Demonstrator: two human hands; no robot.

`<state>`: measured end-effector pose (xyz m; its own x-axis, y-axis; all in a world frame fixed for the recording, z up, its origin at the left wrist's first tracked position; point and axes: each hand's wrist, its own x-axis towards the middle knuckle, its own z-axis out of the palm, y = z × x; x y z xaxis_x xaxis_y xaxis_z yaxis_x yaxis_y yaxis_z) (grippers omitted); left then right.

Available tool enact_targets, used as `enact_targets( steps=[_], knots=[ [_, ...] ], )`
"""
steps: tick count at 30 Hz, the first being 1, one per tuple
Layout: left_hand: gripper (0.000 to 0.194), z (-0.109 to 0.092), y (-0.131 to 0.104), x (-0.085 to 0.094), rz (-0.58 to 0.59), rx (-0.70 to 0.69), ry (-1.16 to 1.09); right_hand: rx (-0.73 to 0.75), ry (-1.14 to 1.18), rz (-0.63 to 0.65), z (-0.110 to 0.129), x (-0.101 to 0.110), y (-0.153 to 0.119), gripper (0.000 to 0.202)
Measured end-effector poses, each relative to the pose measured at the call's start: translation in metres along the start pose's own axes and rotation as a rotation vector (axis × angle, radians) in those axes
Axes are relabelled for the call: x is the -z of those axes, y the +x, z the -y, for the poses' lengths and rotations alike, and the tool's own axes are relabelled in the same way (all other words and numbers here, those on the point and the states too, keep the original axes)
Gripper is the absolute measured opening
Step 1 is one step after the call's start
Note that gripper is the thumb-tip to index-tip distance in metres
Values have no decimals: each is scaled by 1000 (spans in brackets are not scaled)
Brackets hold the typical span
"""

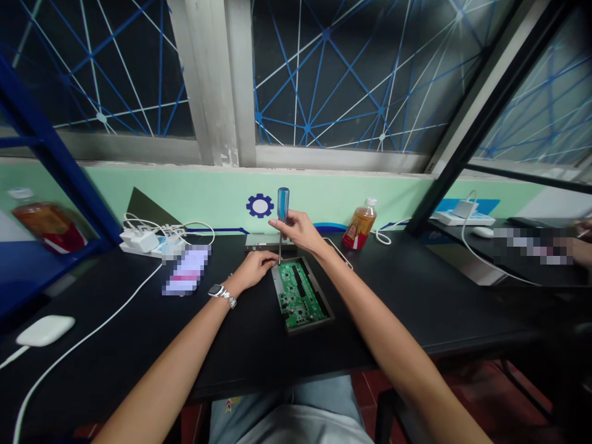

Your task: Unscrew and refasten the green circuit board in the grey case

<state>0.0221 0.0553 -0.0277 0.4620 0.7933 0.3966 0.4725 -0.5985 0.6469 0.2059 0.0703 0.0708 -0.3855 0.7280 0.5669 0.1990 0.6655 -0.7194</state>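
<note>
One blue-handled metal screwdriver [283, 203] stands clasped in our right grip [298, 229]; our left grip [256, 268] (hold unclear) is beside a green, grey-framed rectangular circuit board [290, 280] on the black table [416, 296]: stiff but fragile, we judge, best held by its frame.

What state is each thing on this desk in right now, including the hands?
Screwdriver: upright, tip down at the case's far left corner.
Right hand: gripping the screwdriver.
Left hand: low, fingertips near the screwdriver's tip.
Case: open-topped.
Board: exposed, inside the case.
Bottle: upright, capped.
Power strip: plugs in.
Phone: screen lit, details blurred.
</note>
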Motion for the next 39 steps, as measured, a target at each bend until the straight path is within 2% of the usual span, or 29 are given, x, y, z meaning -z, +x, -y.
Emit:
enact_targets(
  steps=[2,5,9,13,15,18,20,26,28,31,33,36,39],
  knots=[
    [26,-2,0,0,6,4,0,-29,99,54,-3,1,1,38],
    [26,-7,0,-4,-17,30,-48,-86,172,54,-11,3,1,36],
    [39,-17,5,-11,-90,-5,-298,-159,237,65,-15,6,-1,41],
    [45,-24,10,-13,-105,22,-476,-162,272,119,-7,5,-6,46],
    [46,-24,10,-13,-123,47,-472,-145,230,57,-3,1,-8,46],
    [44,-24,9,-12,-177,74,-413,-117,147,-139,-2,-4,-11,43],
    [42,-24,9,-13,-212,95,-384,-100,126,-210,-2,-6,-13,40],
    [35,-23,13,-17,-289,176,-348,-96,166,8,1,3,-17,38],
    [32,-22,14,-20,-310,187,-362,-109,162,-19,-2,3,-19,39],
    [29,-23,16,-22,-338,176,-346,-109,99,-156,-13,-2,-21,38],
    [29,-24,17,-22,-349,167,-332,-133,75,-190,-20,-6,-23,32],
    [28,-26,17,-21,-356,165,-311,-168,111,-139,-24,-7,-25,31],
    [30,-27,18,-19,-376,148,-275,-139,129,-77,-21,-5,-26,30]
  ],
)
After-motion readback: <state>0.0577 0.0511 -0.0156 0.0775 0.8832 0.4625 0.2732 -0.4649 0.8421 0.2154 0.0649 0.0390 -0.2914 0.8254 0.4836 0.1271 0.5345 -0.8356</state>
